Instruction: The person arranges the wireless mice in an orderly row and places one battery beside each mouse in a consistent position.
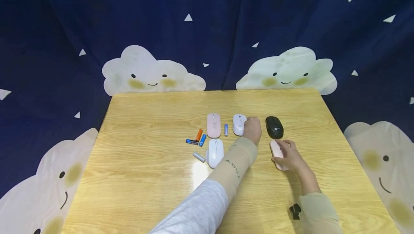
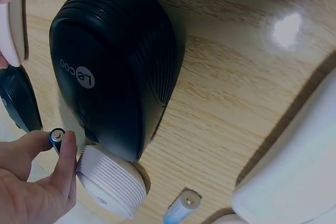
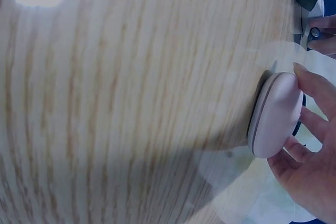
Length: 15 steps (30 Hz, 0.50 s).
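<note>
The pink mouse [image 1: 276, 149] sits at the right of the wooden desk [image 1: 145, 183], on the person's side of a black mouse [image 1: 274, 127]. The step in hand seems to be managing the mouse with one hand and a battery with the other; the next move, I judge, calls for a steady pinch and care not to nudge the neighbours. The right hand [image 1: 291, 155] grips the mouse, thumb and fingers against its edges. The left hand [image 1: 252, 129], just beside the ribbed white mouse [image 1: 239, 123], pinches a dark blue battery [image 2: 56, 137] between thumb and finger. The pink mouse's long axis runs away from the person, far end leaning left; I cannot tell which end is its front. A second black mouse [image 2: 110, 66] shows only in the left wrist view. Smallest, the pinched battery turns a metal end to that camera, its length foreshortened behind; a light blue battery [image 1: 226, 130] lies on the desk.
</note>
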### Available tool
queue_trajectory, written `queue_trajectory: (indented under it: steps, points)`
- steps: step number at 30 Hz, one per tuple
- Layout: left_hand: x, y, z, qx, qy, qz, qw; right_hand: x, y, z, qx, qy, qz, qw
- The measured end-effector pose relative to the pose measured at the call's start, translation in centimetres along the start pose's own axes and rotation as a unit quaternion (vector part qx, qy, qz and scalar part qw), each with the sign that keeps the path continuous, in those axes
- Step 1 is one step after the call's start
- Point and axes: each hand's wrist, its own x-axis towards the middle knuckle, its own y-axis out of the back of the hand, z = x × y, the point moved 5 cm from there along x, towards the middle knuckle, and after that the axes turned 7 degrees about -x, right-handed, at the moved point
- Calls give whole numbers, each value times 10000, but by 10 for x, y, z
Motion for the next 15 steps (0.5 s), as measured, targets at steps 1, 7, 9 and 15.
queue_trajectory:
  steps: [1, 7, 9, 15]
  points:
    - [1, -2, 1, 153, -33, -52, 9999, 0, 0, 0, 11, -2, 1, 10000]
    - [1, -6, 6, 851, -231, -453, 9951, -1, 0, -2, 23, 33, 69, 10000]
    - [0, -7, 7, 953, -231, -529, 9938, 0, 0, -1, -1, 57, 79, 10000]
    - [-2, -9, 9, 1063, -294, -441, 9929, 1, -1, 1, -52, 66, 101, 9999]
